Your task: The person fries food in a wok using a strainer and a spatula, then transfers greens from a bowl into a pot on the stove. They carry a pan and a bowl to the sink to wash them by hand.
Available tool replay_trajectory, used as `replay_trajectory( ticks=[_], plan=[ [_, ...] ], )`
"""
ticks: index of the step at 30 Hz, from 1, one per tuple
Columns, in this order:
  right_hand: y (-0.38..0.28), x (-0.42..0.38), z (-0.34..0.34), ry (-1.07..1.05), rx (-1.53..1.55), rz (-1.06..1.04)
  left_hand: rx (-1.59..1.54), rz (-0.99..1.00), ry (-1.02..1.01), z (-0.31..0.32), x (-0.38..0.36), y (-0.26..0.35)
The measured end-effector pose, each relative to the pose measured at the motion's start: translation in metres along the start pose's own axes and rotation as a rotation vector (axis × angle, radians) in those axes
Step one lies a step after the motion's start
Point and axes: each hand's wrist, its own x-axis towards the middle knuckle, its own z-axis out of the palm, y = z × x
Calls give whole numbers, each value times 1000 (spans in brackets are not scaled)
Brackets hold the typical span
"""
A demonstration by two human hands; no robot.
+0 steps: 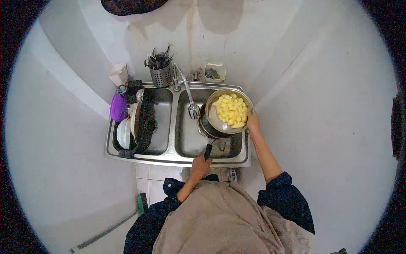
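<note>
My right hand [253, 122] grips the right rim of a round metal bowl [218, 120] that holds yellow, cut-up chunks [230, 110]. The bowl is over the right basin [186, 142] of a steel double sink. Partly hidden beneath the bowl is a dark pan [206, 127]. My left hand [200, 166] is closed on the pan's black handle [208, 151] at the sink's front edge. The faucet head [193, 111] hangs just left of the bowl and pan.
A black dish rack [139, 146] with bowls and a purple container [118, 108] stands at the left basin. Behind the sink are a perforated utensil holder [161, 78] and a small white container [215, 73]. Walls rise on both sides.
</note>
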Motion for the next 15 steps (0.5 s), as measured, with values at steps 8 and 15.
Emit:
replay_trajectory(
  ticks=[8, 15],
  plan=[
    [-89, 5, -9, -191, 146, -36, 87, 29, 14, 8, 6, -15],
    [-139, -24, 2, -29, 167, -37, 6, 31, 54, 10, 9, -15]
  ],
)
